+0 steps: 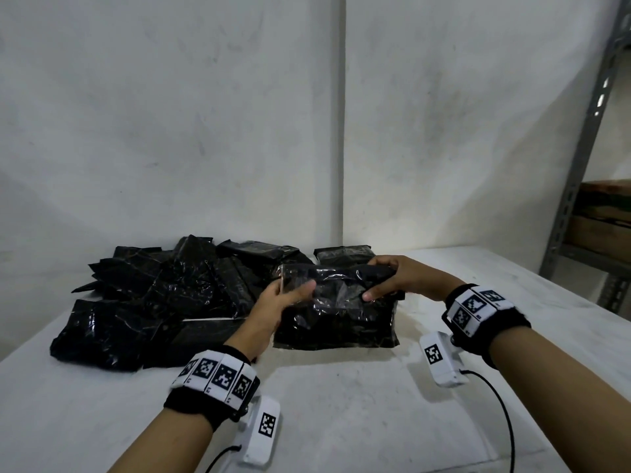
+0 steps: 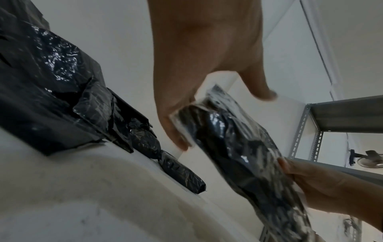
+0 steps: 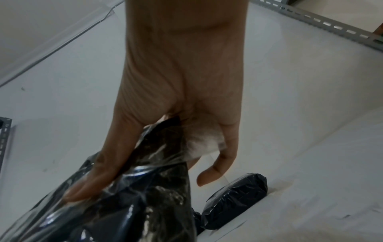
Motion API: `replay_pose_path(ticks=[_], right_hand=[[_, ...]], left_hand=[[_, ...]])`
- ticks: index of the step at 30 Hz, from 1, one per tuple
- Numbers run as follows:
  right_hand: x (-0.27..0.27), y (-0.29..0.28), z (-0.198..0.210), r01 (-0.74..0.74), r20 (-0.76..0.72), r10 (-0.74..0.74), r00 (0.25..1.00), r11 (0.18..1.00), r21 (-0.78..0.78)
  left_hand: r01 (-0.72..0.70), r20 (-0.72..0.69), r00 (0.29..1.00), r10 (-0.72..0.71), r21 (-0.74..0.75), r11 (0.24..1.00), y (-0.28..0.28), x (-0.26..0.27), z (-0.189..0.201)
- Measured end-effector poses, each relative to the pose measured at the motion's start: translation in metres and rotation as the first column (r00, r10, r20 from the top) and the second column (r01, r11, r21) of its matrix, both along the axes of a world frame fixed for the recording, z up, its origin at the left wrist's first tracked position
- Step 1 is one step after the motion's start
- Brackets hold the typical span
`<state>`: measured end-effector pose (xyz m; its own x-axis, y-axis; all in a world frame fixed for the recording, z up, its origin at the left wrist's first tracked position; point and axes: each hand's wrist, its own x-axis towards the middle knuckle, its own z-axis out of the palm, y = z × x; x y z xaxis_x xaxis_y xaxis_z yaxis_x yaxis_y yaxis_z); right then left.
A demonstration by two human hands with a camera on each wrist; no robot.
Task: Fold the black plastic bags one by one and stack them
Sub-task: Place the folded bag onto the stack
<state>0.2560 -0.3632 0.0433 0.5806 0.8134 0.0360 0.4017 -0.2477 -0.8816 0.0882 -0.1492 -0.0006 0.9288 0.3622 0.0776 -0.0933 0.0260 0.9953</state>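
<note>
While both hands pinch it, L hand (image 1: 280, 303) and R hand (image 1: 396, 278) hold glossy, crinkled black bag (image 1: 336, 288) by opposite ends; loose bag pile (image 1: 164, 288) left of grip.

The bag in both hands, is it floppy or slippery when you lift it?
Probably floppy: the bag sags and crumples between the left hand and right hand. Likely slippery, since its plastic is glossy. It seems light, held by fingertips alone.
</note>
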Motion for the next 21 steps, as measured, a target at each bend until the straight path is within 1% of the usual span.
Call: replay_pose_path(ticks=[2, 4, 6, 9, 11, 13, 21], right_hand=[[-0.003, 0.002, 0.002, -0.013, 0.002, 0.013, 1.0, 1.0, 0.008], [-0.005, 0.004, 0.005, -0.016, 0.004, 0.016, 1.0, 0.999, 0.035], [-0.006, 0.005, 0.006, -0.003, -0.026, 0.006, 1.0, 0.994, 0.112], [-0.006, 0.001, 0.008, 0.111, -0.169, -0.064, 0.984, 0.952, 0.286], [-0.004, -0.001, 0.006, 0.227, -0.318, -0.113, 0.942, 0.909, 0.35], [-0.005, 0.0, 0.003, 0.299, -0.448, -0.106, 0.888, 0.872, 0.387], [-0.016, 0.02, -0.008, 0.429, -0.582, -0.07, 0.81, 0.747, 0.507]], left_hand=[[0.046, -0.056, 0.997, -0.044, 0.03, 0.998, -0.001, -0.002, 0.0], [0.001, -0.071, 0.997, -0.002, -0.018, 1.0, -0.003, -0.003, -0.002], [-0.055, -0.042, 0.998, 0.052, -0.089, 0.994, -0.004, -0.005, -0.003], [-0.107, -0.01, 0.994, 0.107, -0.18, 0.978, -0.004, -0.006, -0.002], [-0.137, 0.02, 0.989, 0.146, -0.237, 0.962, -0.003, -0.006, -0.001], [-0.157, 0.038, 0.984, 0.174, -0.269, 0.95, -0.002, -0.004, 0.0], [-0.129, 0.104, 0.979, 0.174, -0.343, 0.931, -0.003, -0.004, 0.001]])
